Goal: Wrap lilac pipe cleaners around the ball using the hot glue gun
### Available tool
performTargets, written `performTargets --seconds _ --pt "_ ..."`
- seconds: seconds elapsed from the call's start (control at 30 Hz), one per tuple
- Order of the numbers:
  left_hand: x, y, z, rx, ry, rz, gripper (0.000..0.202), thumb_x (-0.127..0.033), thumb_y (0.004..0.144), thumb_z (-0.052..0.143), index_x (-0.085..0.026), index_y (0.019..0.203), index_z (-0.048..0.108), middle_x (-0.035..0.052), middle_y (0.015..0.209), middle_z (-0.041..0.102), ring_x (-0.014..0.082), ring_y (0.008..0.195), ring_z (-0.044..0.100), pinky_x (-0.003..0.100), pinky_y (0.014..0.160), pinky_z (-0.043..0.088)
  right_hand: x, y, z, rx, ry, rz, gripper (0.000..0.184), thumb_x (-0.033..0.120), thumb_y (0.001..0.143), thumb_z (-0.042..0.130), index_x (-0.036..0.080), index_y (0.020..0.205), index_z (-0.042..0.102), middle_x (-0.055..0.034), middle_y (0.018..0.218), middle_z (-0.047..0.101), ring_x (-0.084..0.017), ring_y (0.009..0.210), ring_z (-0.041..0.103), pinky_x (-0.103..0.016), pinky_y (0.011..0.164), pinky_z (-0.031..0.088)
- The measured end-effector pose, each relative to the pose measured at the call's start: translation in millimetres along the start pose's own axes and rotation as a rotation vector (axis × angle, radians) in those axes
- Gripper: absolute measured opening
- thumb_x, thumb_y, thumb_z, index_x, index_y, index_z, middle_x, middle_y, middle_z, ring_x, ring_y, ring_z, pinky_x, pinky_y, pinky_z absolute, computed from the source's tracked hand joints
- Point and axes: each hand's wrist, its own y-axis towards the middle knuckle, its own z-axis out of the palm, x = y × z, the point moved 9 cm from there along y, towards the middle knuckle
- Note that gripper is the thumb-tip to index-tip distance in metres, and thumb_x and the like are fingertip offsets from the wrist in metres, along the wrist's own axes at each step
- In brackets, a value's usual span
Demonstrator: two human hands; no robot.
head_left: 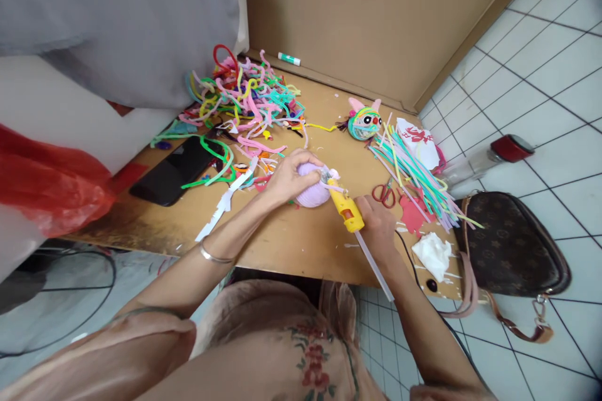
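My left hand [292,177] is closed round a lilac yarn-wrapped ball [313,195], the fingers on its far and left sides. In my right hand [376,225] is a yellow hot glue gun [345,207], its nozzle at the ball's upper right side. Whether the tip touches the ball I cannot tell. A clear glue stick [374,265] sticks out of the gun's back end toward me. Near the nozzle sits a small pale pink piece [334,173]. Red-handled scissors [384,195] lie just beyond my right hand.
A tangle of pipe cleaners [254,97] covers the far left, beside a black phone [172,169]. A decorated ball with eyes [365,120] stands at the back. Straight pipe cleaners [411,166], a crumpled tissue [433,255] and a brown handbag [512,244] are on the right.
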Motion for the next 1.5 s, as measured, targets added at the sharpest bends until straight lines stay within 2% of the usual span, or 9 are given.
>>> performTargets --seconds 0.27,0.47,0.6,0.83,1.0,1.13,1.3,1.4,1.5 --pt "1.5 -0.5 -0.1 -0.011 -0.065 -0.007 0.018 -0.022 0.069 0.063 -0.017 0.084 0.072 0.0063 0.095 0.072 0.0193 0.095 0.066 0.036 0.092 0.05 -4.2 -4.1 5.3 -0.043 -0.019 -0.069 0.021 0.012 0.091 0.049 0.02 0.074 0.059 -0.0025 0.069 0.058 -0.016 0.063 0.047 -0.028 0.06 0.028" --pt "7.1 2.6 -1.6 -0.014 -0.06 -0.08 0.017 -0.021 0.069 0.063 -0.018 0.083 0.072 0.0048 0.095 0.072 0.0186 0.093 0.066 0.035 0.092 0.051 5.3 -16.9 6.7 -0.036 -0.094 -0.137 0.019 0.015 0.091 0.053 0.02 0.074 0.059 -0.0028 0.07 0.057 -0.018 0.065 0.047 -0.03 0.063 0.03" --pt "10.7 2.8 -4.3 -0.02 -0.055 -0.137 0.018 -0.02 0.069 0.062 -0.018 0.083 0.073 0.004 0.094 0.074 0.0189 0.093 0.066 0.034 0.09 0.052 6.6 -19.6 10.6 -0.031 -0.114 -0.13 0.017 0.012 0.091 0.052 0.02 0.079 0.061 -0.0046 0.073 0.059 -0.019 0.069 0.047 -0.031 0.065 0.031" --pt "15.7 3.6 -7.1 -0.032 -0.067 -0.199 0.02 -0.022 0.069 0.061 -0.017 0.084 0.073 0.0049 0.097 0.075 0.0199 0.096 0.067 0.035 0.092 0.051 -0.6 -5.4 23.5 -0.088 -0.1 -0.139 0.018 0.011 0.091 0.05 0.019 0.079 0.061 -0.0042 0.073 0.06 -0.019 0.069 0.047 -0.031 0.065 0.032" --pt "18.3 4.2 -9.9 -0.028 -0.074 -0.251 0.02 -0.022 0.068 0.062 -0.018 0.083 0.073 0.0042 0.096 0.076 0.0205 0.096 0.067 0.035 0.092 0.051 0.2 -15.6 22.4 -0.06 0.009 -0.173 0.016 0.012 0.092 0.05 0.018 0.085 0.063 -0.0038 0.075 0.06 -0.018 0.07 0.049 -0.029 0.066 0.034" --pt "21.5 4.4 -9.0 -0.006 -0.088 -0.263 0.022 -0.025 0.068 0.061 -0.018 0.084 0.073 0.0035 0.095 0.076 0.0201 0.094 0.067 0.032 0.087 0.052 -3.3 -18.8 20.4 -0.084 0.065 -0.131 0.017 0.012 0.092 0.049 0.019 0.084 0.062 -0.0042 0.075 0.061 -0.018 0.07 0.05 -0.029 0.066 0.034" --pt "33.7 4.7 -11.4 -0.03 -0.088 -0.286 0.028 -0.029 0.07 0.059 -0.017 0.09 0.074 0.0047 0.095 0.075 0.0189 0.087 0.066 0.029 0.078 0.052 -10.0 -9.4 28.2 -0.117 0.069 -0.104 0.02 0.012 0.09 0.047 0.02 0.084 0.064 -0.0041 0.073 0.06 -0.018 0.07 0.053 -0.029 0.065 0.036" --pt "35.5 4.0 -11.8 -0.032 -0.071 -0.301 0.029 -0.03 0.069 0.059 -0.017 0.09 0.074 0.0048 0.094 0.075 0.0189 0.086 0.065 0.028 0.075 0.051 -24.9 -6.6 29.6 -0.193 0.158 -0.036 0.024 0.018 0.094 0.043 0.02 0.085 0.065 -0.0037 0.07 0.059 -0.017 0.066 0.054 -0.028 0.064 0.037" --pt "29.6 3.3 -11.6 -0.03 -0.059 -0.293 0.026 -0.03 0.07 0.059 -0.018 0.088 0.074 0.0041 0.095 0.075 0.0192 0.088 0.066 0.029 0.079 0.052 -51.0 -1.4 31.2 -0.27 0.195 0.107 0.027 0.026 0.096 0.04 0.019 0.091 0.065 -0.0068 0.076 0.063 -0.019 0.07 0.057 -0.029 0.065 0.038"
